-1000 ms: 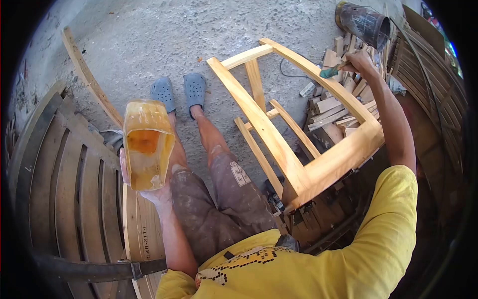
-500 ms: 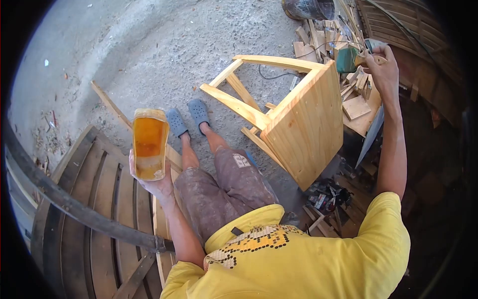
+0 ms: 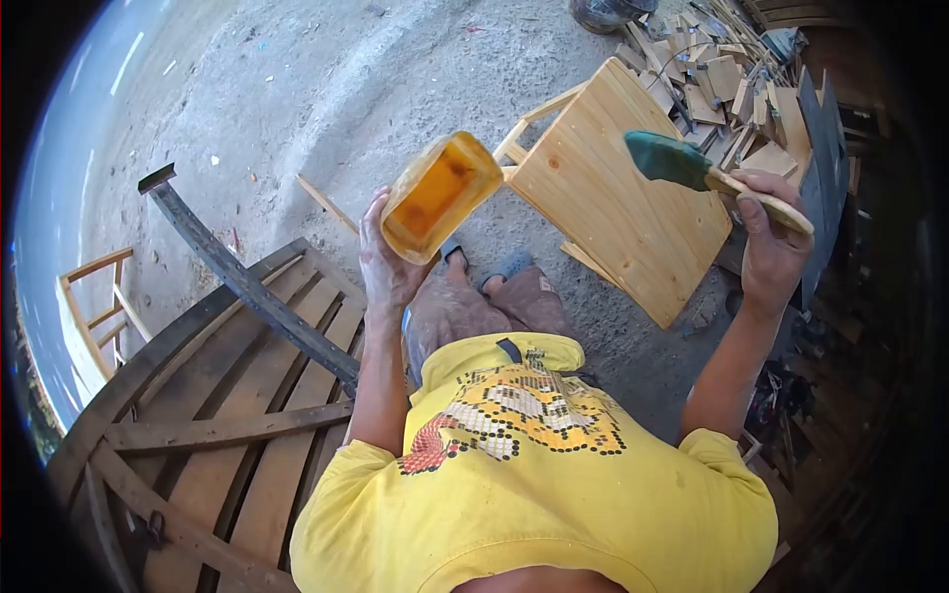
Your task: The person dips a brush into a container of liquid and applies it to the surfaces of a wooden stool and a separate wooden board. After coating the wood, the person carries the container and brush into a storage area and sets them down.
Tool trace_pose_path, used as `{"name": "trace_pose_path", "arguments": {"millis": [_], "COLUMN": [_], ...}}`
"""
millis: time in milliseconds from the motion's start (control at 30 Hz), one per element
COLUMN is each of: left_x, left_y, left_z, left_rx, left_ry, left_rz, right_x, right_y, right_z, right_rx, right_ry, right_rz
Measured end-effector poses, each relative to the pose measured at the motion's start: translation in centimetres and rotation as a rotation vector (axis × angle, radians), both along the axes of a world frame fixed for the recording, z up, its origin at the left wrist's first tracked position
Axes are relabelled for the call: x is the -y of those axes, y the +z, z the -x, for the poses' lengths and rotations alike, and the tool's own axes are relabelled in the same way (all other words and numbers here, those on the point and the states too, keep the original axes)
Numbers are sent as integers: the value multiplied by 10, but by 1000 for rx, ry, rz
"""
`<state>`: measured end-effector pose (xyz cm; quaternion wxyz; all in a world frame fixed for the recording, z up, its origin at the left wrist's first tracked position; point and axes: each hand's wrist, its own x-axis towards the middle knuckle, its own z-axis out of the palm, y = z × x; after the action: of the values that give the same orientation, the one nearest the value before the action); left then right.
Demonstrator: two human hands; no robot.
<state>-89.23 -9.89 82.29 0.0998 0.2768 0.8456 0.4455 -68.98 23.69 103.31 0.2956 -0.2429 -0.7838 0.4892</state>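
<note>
My left hand (image 3: 388, 259) is wrapped around a cut-open plastic container (image 3: 442, 198) holding amber liquid, its mouth turned up toward me. On the other side, my right hand (image 3: 769, 247) grips the pale wooden handle of a wide paintbrush (image 3: 667, 160) with a dark green head. The brush head overlaps the right part of a light wooden stool (image 3: 603, 198) in this view. That stool lies tipped, its broad flat top facing me and its legs pointing away.
Offcuts of wood (image 3: 722, 84) are heaped at the upper right beside a dark bucket (image 3: 605, 14). A slatted wooden bench (image 3: 232, 415) stands at my left, with a dark metal bar (image 3: 247, 282) across it. A light wooden frame (image 3: 94, 306) stands farther left.
The container has moved right and up and now tilts sideways. My right hand has come lower, with the brush swung over the stool. The whole view has shifted.
</note>
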Motion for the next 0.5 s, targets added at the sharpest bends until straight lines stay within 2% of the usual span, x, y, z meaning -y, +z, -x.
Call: {"name": "trace_pose_path", "arguments": {"millis": [33,133,233,300,367,500], "left_x": [-9,-37,-69,-92,-105,-144], "left_y": [11,31,50,55,63,70], "left_z": [-8,-43,-74,-98,-122,-169], "left_rx": [-14,54,50,67,27,42], "left_ry": [-10,-148,-279,-311,-379,-434], "left_rz": [6,-29,-51,-57,-42,-95], "right_x": [7,19,25,21,20,-3], "right_y": [9,33,34,19,-11,-47], "right_z": [-6,-19,-33,-44,-59,-100], "right_rx": [25,57,115,125,250,401], "right_ry": [160,314,466,517,568,541], "right_rz": [-186,-255,-292,-304,-344,-385]}}
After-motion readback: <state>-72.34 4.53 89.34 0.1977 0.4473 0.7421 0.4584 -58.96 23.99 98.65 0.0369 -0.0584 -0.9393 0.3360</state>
